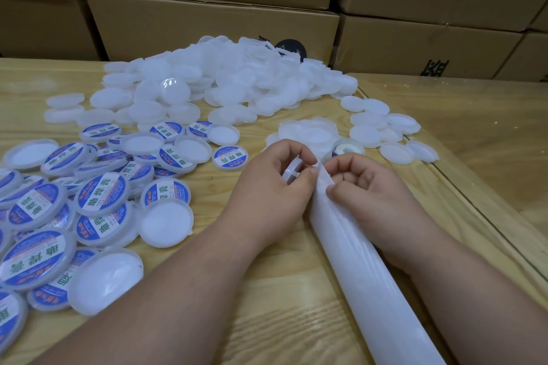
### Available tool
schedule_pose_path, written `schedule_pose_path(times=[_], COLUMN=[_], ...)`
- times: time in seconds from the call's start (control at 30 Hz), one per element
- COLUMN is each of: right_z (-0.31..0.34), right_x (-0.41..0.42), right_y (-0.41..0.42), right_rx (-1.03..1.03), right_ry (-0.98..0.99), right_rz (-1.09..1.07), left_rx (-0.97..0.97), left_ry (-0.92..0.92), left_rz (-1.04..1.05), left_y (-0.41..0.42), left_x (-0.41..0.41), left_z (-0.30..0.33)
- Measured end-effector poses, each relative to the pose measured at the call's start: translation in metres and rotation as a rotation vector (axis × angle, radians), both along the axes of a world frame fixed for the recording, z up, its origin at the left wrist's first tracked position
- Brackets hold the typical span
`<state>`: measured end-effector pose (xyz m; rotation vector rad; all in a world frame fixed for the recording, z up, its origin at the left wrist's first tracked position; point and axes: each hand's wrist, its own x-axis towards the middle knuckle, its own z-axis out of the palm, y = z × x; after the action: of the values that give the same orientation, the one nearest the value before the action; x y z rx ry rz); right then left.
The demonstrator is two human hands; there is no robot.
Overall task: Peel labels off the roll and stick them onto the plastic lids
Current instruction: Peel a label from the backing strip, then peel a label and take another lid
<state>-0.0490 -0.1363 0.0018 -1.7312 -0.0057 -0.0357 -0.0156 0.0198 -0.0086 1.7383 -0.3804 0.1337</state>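
presently left hand (272, 184) grips a blank lid (292, 173), steadying it; right hand (364, 187) fingers pinch the backing strip (355, 261), apparently to peel a label.

The light is soft, even and fairly bright, with a warm yellowish cast. It seems to fall from above, since shadows under the forearms and lids are faint and short. The wooden table (267, 290) shows pale reflections along its far edge and a glossy sheen at the right side. One clear lid (175, 90) in the white pile carries a small curved glare, and the long white strip (364, 261) running toward the camera has thin bright streaks. The cardboard boxes (207, 24) at the back are dimmer and slightly soft. Wide-angle distortion bends the table edges and stretches the labelled lids (35, 258) at the lower left. Fine detail is smeared by compression.
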Motion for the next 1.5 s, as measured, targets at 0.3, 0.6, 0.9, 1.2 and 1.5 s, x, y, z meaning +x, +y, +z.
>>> schedule_pose_path(times=[0.3, 0.6, 0.9, 1.2, 1.5], right_z=[0.000, 0.007, 0.004, 0.010, 0.011], right_x=[0.002, -0.001, -0.003, -0.005, -0.007], right_y=[0.000, -0.005, -0.003, 0.003, 0.011], right_rx=[0.009, -0.040, -0.342, -0.536, -0.089], right_ry=[-0.089, -0.122, -0.371, -0.642, -0.503], right_rz=[-0.098, -0.072, -0.137, -0.086, -0.154], left_rx=[-0.009, -0.285, -0.256, -0.260, -0.438], left_ry=[0.051, 0.223, 0.232, 0.246, 0.207], left_rz=[0.010, 0.088, 0.133, 0.052, -0.095], left_y=[0.000, 0.004, 0.006, 0.007, 0.010], left_x=[-0.001, 0.003, 0.006, 0.005, 0.006], left_z=[0.001, 0.005, 0.004, 0.006, 0.006])
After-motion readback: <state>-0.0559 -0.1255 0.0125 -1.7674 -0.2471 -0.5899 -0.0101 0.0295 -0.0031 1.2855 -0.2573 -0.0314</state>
